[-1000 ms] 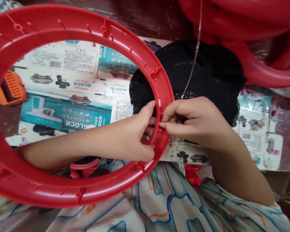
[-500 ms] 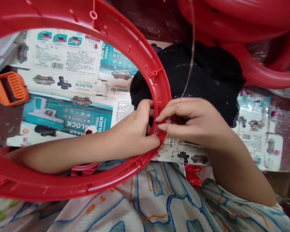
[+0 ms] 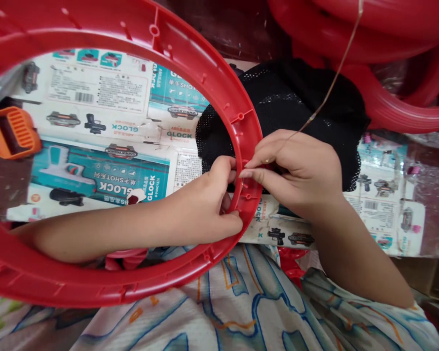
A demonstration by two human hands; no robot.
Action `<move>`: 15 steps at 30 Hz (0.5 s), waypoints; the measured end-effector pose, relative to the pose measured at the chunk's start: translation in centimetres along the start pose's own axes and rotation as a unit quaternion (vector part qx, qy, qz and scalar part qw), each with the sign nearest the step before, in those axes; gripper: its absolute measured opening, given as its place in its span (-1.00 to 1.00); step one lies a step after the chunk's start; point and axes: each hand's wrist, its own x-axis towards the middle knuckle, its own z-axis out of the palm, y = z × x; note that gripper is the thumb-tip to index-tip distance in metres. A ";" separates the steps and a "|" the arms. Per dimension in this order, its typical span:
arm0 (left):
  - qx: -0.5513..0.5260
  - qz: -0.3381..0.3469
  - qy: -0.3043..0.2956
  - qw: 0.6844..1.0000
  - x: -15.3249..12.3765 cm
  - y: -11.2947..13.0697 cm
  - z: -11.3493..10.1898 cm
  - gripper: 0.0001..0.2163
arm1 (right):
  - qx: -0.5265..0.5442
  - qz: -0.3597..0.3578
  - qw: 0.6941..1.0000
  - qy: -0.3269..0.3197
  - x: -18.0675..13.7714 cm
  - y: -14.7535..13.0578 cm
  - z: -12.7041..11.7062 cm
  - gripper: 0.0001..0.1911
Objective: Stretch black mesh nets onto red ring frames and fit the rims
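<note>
A large red plastic ring (image 3: 205,53) with small pegs in its hollow channel stands tilted before me. My left hand (image 3: 219,204) reaches through its middle and grips the right part of the rim, thumb on the near side. Thumb and forefinger of my right hand (image 3: 292,170) are pinched on a thin tan cord (image 3: 334,80), close against the channel of the ring. The cord's long end runs up over the knuckles to the top right. Where the cord meets the ring, the fingers partly hide it.
Black mesh fabric (image 3: 296,92) lies behind my right hand on flattened printed cardboard (image 3: 131,107). At the left is an orange slotted scoop (image 3: 14,132). More red rings (image 3: 388,29) are piled at the top right. Patterned cloth (image 3: 241,302) covers my lap.
My right hand has moved slightly up along the rim, still pinching. The cord's long end has swung to the right. The ring has shifted a little to the right.
</note>
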 end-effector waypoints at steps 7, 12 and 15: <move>-0.156 0.030 -0.051 0.986 -0.4 0.6 0.2 -0.70 | 0.020 -0.012 0.999 0.041 0.0 -0.3 -0.1 -0.81; -0.137 0.041 0.008 0.990 -0.4 1.2 0.4 -0.77 | 0.083 -0.022 0.994 0.068 -0.1 -0.5 0.3 -0.80; -0.103 0.065 0.021 0.992 -0.4 0.9 0.4 -0.80 | 0.084 -0.038 0.991 0.098 -0.3 -0.5 0.5 -0.85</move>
